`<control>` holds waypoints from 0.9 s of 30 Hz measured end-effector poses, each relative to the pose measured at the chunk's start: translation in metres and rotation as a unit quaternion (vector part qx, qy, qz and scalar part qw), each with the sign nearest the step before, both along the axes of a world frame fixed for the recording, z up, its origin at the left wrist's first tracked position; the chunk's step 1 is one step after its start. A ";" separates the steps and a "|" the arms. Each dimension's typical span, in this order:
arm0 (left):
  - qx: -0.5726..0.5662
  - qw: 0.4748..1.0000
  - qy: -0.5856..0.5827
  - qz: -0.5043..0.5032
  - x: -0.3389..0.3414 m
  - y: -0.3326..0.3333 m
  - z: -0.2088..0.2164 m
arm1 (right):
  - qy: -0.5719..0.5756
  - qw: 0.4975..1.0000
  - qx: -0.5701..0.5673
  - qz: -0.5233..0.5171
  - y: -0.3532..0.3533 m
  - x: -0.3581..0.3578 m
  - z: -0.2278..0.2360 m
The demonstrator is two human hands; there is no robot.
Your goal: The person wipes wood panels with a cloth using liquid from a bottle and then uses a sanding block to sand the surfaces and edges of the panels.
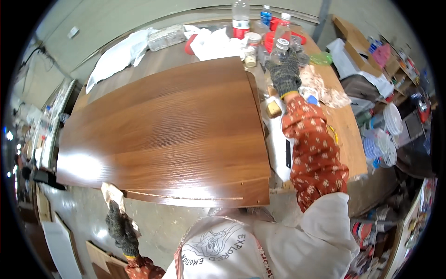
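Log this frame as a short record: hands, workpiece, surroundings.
left hand: dark gray knit glove, gripping a pale cloth at the panel's near edge
right hand: matching glove, on a white-capped clear bottle; full grip hidden
workpiece: glossy brown wood-grain panel, lying flat
right of panel: yellow block, black strip, crumpled beige cloth
beyond panel: crumpled white cloth, lidded jar
support: wooden table
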State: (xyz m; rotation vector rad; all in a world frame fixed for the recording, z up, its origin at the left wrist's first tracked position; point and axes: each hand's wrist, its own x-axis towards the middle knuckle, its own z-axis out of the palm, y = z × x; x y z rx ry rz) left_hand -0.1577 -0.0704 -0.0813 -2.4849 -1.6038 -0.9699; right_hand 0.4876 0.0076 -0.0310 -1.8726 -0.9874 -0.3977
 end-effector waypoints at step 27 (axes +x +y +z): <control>0.076 0.974 0.166 0.137 -0.067 -0.054 0.004 | -0.121 0.684 -0.694 0.189 0.044 0.046 -0.044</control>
